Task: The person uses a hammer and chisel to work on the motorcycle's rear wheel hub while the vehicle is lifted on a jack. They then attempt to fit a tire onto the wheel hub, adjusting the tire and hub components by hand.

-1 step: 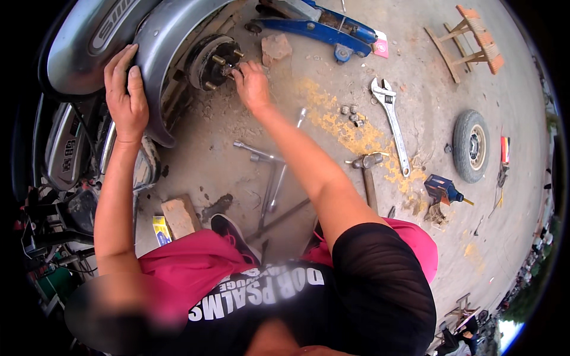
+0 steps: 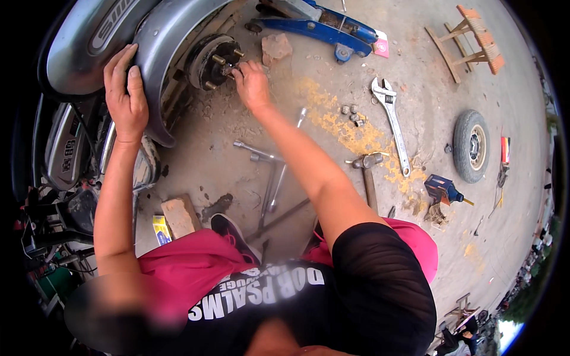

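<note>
My left hand (image 2: 126, 98) rests on the edge of the grey fender (image 2: 159, 50), fingers stretched out and slightly apart. Under that fender sits a dark, dirty wheel hub (image 2: 200, 64) with bare threaded studs and no wheel on it. My right hand (image 2: 253, 88) reaches to the middle of the hub, thumb and fingertips pinched together at the axle end. Whatever lies between those fingertips is too small and covered to name. Below the right forearm, a cross-shaped lug wrench (image 2: 278, 178) lies on the concrete.
A blue floor jack (image 2: 314, 29) and a broken brick (image 2: 276, 48) lie beyond the hub. To the right are several metal nuts (image 2: 354, 114), an adjustable wrench (image 2: 393, 127), a hammer (image 2: 368, 169), a blue bottle (image 2: 442, 188), a small wheel (image 2: 471, 146) and a wooden stool (image 2: 469, 41).
</note>
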A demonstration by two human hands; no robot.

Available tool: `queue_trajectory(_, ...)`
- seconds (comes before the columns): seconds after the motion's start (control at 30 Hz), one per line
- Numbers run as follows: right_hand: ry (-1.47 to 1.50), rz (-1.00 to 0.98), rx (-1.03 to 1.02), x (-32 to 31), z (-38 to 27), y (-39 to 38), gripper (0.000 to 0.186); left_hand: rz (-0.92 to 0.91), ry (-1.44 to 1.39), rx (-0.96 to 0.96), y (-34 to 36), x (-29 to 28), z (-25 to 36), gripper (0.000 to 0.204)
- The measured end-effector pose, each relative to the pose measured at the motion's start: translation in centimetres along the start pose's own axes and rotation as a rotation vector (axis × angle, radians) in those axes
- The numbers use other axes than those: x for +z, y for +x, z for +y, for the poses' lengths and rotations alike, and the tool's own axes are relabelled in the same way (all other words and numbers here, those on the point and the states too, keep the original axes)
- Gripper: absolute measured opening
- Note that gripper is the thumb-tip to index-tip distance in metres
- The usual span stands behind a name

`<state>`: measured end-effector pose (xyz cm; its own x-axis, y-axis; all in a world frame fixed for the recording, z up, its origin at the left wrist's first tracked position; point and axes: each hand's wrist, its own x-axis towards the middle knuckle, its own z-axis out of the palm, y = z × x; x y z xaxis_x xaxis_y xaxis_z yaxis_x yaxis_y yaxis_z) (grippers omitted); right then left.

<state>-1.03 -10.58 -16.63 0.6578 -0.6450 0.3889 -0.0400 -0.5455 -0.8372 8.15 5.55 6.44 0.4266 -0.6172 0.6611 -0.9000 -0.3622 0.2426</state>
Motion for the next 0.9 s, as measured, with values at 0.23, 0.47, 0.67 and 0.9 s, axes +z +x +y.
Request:
queue_trajectory(0.23,-0.022,0.059,0.009,0.6,0.0,-0.4,0.01,0.0,-0.004,-0.001,-0.2,0.1,0.0,0.032)
queue_trajectory(0.47,-0.044,0.084,0.032,1.4,-0.9,-0.9,0.013,0.012,-0.013,0.0,-0.3,0.0,-0.2,0.031)
queue_trajectory(0.67,-0.192,0.005,-0.04,0.2,-0.9,-1.0,0.03,0.027,-0.026,0.045,0.0,0.6,-0.5,0.031)
queue_trajectory(0.9,-0.175,0.045,0.106,0.3,-2.6,-1.9,0.035,-0.022,0.071,0.08,-0.7,0.0,-2.0,0.032)
